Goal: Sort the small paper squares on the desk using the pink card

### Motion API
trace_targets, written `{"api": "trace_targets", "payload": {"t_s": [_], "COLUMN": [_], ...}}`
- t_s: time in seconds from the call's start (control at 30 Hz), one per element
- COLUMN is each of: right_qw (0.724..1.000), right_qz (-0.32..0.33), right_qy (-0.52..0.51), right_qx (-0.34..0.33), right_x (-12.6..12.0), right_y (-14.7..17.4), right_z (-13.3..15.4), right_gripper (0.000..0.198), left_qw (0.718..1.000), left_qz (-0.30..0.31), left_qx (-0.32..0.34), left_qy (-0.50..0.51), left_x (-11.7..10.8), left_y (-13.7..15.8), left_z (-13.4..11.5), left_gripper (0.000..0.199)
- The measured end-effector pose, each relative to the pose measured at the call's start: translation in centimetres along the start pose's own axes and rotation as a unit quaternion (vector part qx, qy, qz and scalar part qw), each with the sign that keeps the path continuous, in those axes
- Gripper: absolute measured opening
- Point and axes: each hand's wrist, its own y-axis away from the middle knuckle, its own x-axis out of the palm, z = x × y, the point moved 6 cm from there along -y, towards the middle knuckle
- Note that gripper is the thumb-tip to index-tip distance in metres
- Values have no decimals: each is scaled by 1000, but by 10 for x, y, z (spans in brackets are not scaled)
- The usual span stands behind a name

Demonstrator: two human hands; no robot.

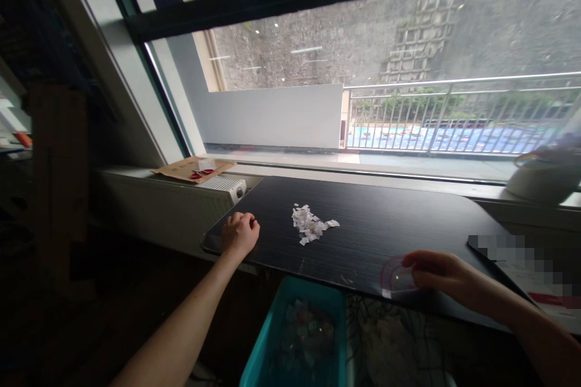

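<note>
- Left hand (240, 233): fingers loosely clenched, at bench (385, 211) edge.
- Right hand (438, 272): fingers grasping clear pink-edged item (396, 278).
- Paper scraps (309, 225): heaped on bench, between hands.

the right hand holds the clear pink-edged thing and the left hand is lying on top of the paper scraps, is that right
Not quite: the left hand is not on the paper scraps. The head view shows it to their left, with bare tabletop between. The right hand does hold the clear pink-edged thing.
</note>
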Motion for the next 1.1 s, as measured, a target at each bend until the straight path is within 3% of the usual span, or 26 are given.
{"api": "trace_targets", "payload": {"t_s": [0.17, 0.37, 0.83, 1.1], "right_qw": [999, 1000, 998, 999], "right_qz": [-36, -8, -46, -43], "right_qy": [0, 21, 28, 12], "right_qx": [-7, 2, -23, 7], "right_x": [-7, -5, -10, -13], "right_y": [-4, 8, 7, 18], "right_z": [-6, -9, -9, -15], "right_gripper": [30, 29, 34, 38], "left_qw": [1000, 1000, 1000, 1000], "left_qz": [-2, 0, -4, -8], "left_qx": [1, 2, -1, -1], "left_qy": [0, 2, 8, 16], "left_x": [0, 3, -1, -1], "left_y": [-1, -1, 0, 0], "left_z": [0, 0, 0, 0], "left_gripper": [16, 17, 15, 14]}}
